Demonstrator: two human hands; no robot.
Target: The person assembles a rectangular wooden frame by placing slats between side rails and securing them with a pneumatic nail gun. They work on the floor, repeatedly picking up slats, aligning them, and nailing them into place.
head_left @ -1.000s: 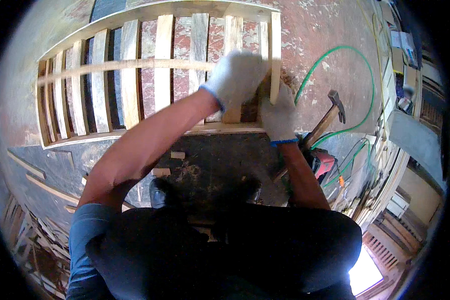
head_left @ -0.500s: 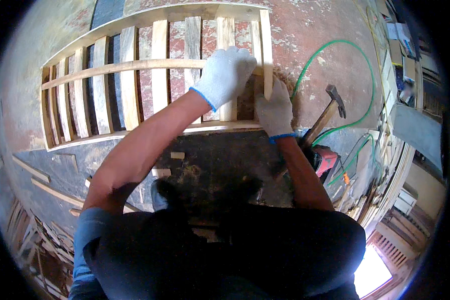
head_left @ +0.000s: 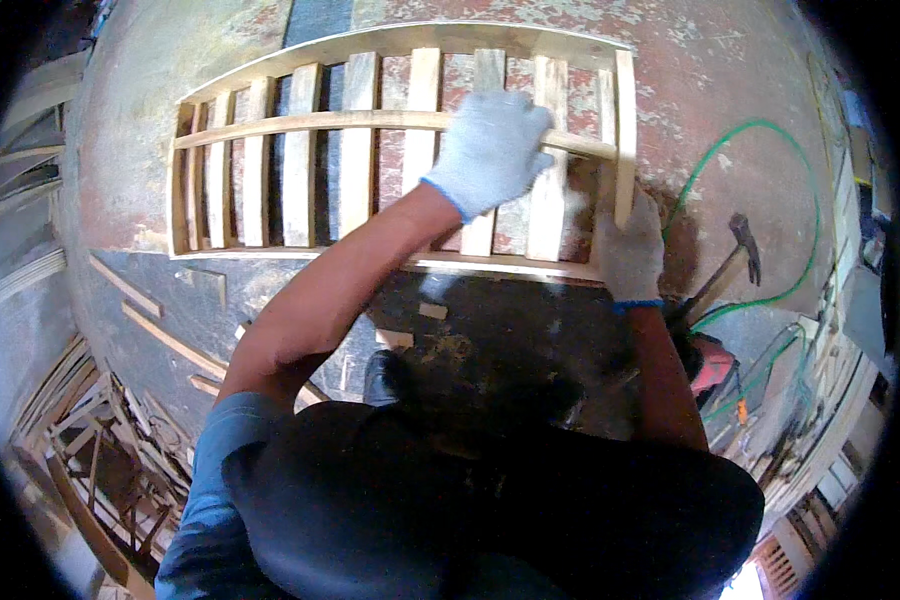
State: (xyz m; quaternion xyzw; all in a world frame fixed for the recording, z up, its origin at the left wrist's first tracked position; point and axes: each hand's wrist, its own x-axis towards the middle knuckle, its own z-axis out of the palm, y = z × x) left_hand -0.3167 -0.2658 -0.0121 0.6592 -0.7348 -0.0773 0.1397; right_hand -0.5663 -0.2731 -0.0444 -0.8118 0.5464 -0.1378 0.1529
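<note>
We locate the slatted wooden frame (head_left: 530, 39) on the floor (head_left: 530, 350), its near long edge facing us. A long wooden strip (head_left: 340, 121) runs lengthwise over the slats, from the frame's left edge to its right edge. Our left hand (head_left: 492, 152), gloved, lies palm down over the strip, right of its middle. The hand is partly open, thumb apart from the fingers; we cannot tell whether it grips the strip. Our right hand (head_left: 632, 255), also gloved, is at the frame's near right corner, against the right end board (head_left: 625, 130). Its fingers are largely hidden; we cannot tell how far it is closed. Beyond that corner, to the right, we find a hammer (head_left: 722, 275) and a green hose (head_left: 755, 124).
</note>
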